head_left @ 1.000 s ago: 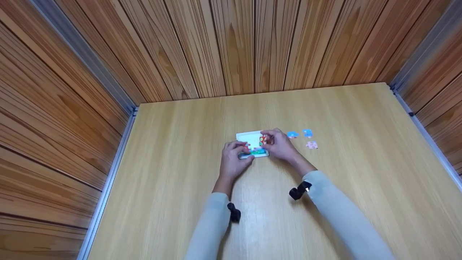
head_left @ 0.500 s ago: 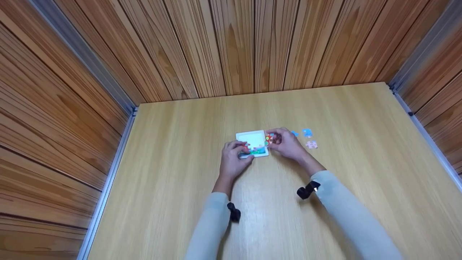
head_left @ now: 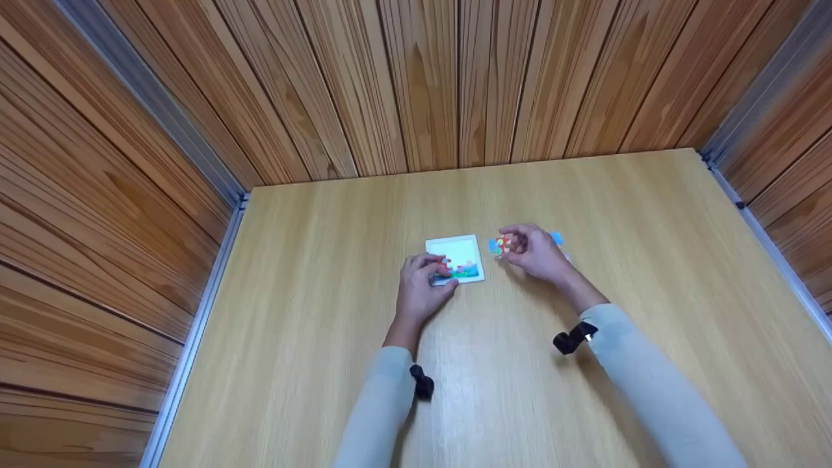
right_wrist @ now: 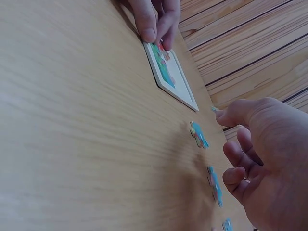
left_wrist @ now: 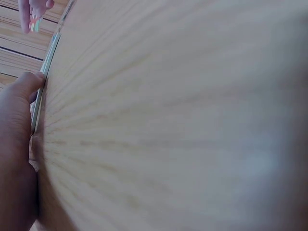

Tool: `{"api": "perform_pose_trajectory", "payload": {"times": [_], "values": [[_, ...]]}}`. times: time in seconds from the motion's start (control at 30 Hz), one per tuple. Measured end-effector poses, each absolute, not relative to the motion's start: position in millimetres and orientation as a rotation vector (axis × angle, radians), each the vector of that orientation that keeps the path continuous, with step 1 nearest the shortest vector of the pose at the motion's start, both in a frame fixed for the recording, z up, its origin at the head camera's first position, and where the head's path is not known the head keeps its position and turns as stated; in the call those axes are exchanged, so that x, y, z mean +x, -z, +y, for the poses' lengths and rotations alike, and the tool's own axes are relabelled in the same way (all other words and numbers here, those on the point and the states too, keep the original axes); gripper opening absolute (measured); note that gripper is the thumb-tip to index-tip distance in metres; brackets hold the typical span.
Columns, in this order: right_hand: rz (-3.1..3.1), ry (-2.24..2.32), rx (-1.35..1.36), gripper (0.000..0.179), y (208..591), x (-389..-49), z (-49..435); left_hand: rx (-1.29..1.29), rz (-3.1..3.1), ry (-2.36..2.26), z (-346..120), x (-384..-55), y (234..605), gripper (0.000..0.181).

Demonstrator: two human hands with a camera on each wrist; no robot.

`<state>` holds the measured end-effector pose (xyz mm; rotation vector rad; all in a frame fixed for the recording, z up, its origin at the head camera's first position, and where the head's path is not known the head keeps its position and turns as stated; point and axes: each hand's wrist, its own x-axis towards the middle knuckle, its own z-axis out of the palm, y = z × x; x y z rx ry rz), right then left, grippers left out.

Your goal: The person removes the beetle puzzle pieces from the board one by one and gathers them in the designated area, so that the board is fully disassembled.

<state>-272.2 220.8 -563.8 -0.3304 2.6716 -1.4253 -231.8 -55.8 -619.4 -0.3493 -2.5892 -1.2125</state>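
Note:
A white-rimmed puzzle tray (head_left: pixel 480 259) lies on the table, its lower part filled with green, blue and red picture pieces and its upper part bare. My left hand (head_left: pixel 421 289) holds the tray at its lower left corner, thumb on the near edge (right_wrist: pixel 153 65), fingers over the red part. To the right of the tray, my right hand (head_left: pixel 536 250) pinches a red, yellow and blue jigsaw piece (head_left: pixel 500 246) between thumb and fingers. From the left wrist this piece (left_wrist: pixel 34 25) shows above the table; in the right wrist view only a sliver appears at the thumb tip.
Loose jigsaw pieces lie right of the tray, one of them blue (head_left: pixel 556 238), mostly hidden behind my right hand in the head view. The right wrist view shows several pieces (right_wrist: pixel 198 134) on the table (right_wrist: pixel 86 144). Wood-panelled walls (head_left: pixel 429 84) stand behind and at both sides.
My right hand has moved right, away from the tray, carrying the jigsaw piece from over the tray's right side. The left hand and tray have stayed in place.

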Motion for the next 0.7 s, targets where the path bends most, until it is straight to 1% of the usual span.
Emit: {"api": "perform_pose_trajectory", "payload": {"times": [0.4,0.7], "values": [[2.668,1.363,-0.293,0.052,554,-273,250,-0.292,-2.657,1.206,-55,-230,618,0.018],[2.704,1.348,-0.323,0.052,549,-274,267,-0.306,-2.637,1.217,-55,-231,618,0.019]]}}
